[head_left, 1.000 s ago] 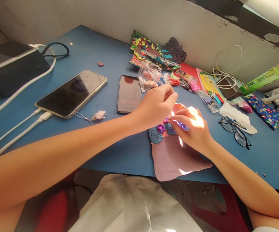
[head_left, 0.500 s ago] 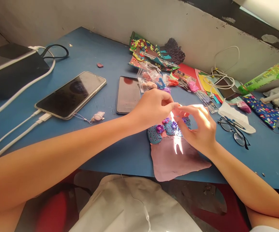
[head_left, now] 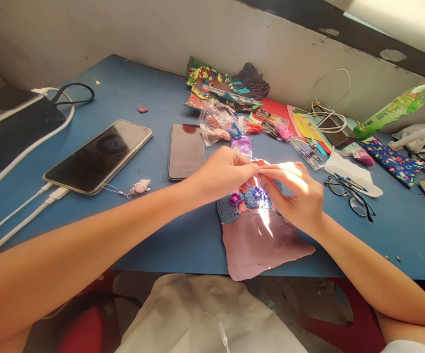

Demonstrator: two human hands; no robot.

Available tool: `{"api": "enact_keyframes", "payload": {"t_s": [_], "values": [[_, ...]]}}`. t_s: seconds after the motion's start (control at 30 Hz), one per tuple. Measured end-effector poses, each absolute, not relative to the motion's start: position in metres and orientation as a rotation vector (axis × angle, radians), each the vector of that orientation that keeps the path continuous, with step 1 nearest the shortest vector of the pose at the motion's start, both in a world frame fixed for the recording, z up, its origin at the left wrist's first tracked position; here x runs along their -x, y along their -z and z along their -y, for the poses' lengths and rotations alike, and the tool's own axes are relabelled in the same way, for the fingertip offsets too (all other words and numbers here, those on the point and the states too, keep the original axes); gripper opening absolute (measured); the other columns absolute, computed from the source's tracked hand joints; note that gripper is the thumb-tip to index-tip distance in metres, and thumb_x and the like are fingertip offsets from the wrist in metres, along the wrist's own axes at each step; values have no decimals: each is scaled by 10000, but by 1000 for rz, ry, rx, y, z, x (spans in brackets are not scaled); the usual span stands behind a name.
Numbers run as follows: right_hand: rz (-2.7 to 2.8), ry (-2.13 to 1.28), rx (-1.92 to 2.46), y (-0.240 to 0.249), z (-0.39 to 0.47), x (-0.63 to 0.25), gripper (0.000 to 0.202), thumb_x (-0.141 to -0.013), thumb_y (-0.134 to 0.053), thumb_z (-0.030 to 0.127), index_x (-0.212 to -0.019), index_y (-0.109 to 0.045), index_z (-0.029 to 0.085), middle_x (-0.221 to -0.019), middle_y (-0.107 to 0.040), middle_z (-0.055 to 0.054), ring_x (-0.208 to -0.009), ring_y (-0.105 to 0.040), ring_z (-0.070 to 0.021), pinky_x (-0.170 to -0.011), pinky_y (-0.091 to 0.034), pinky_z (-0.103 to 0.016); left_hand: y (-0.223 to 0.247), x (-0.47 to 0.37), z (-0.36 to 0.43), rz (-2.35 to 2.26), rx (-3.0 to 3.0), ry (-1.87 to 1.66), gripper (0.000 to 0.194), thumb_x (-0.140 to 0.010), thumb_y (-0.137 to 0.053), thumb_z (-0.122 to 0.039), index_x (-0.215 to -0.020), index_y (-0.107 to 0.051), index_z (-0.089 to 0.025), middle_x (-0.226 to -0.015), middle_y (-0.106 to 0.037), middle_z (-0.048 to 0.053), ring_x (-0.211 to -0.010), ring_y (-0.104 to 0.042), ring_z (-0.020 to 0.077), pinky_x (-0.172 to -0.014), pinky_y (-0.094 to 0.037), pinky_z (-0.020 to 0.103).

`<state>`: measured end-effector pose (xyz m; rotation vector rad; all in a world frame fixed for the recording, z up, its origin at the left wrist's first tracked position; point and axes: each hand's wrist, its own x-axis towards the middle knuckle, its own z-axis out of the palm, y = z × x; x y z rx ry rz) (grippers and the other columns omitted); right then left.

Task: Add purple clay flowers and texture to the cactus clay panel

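My left hand (head_left: 227, 171) and my right hand (head_left: 296, 193) meet at the fingertips above a flat mauve clay sheet (head_left: 262, 242). Both are pinched closed; whatever lies between the fingertips is too small or hidden to make out. Below them, blue-grey clay pieces dotted with holes (head_left: 227, 211) line the sheet's upper part. A magenta flower (head_left: 236, 199) and a purple flower (head_left: 258, 191) sit on these pieces. Part of the clay work is covered by my hands, and bright sunlight falls across it.
Two phones (head_left: 100, 156) (head_left: 186, 151) lie left, near a beaded charm (head_left: 140, 186). Behind are clay packets (head_left: 215, 120), a colourful decorated piece (head_left: 223, 86) and a coiled cable (head_left: 330, 122). Eyeglasses (head_left: 352, 196), a patterned pouch (head_left: 388, 159) and a green bottle (head_left: 399, 108) are right.
The view has shifted slightly. My fingertips have come closer together, and my right fingers, spread wider before, are now more closed.
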<state>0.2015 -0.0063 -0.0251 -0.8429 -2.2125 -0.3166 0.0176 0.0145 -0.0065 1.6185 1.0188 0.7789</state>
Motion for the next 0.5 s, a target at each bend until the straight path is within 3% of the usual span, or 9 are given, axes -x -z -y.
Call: {"api": "enact_keyframes", "payload": {"t_s": [0.2,0.37,0.5], "values": [[2245,202,879,22,3,-204,83,-872,-552,154,-873,-558,237,-744,-671,5,-691,-633,-150,-641,-490,-297,15,-14,-6,-1254,-2710,-946,277,-786,-492,-185,-517,-555,-166,-531,-557,47,-492,-464,148,-440,-211,281],[2294,63,931,16,-1,-212,186,-935,-379,147,-797,-481,221,-636,-562,22,-535,-521,-109,-520,-423,-237,18,-17,7,-797,-3175,-978,278,-793,-459,-110,-532,-530,-175,-500,-519,26,-467,-418,139,-438,-232,286],[2289,152,840,15,-7,-215,105,-929,-470,134,-929,-551,203,-708,-637,2,-593,-563,-107,-542,-439,-220,23,-23,20,-599,-3253,-986,255,-766,-510,-113,-524,-477,-186,-473,-460,6,-425,-374,135,-430,-233,292]]}}
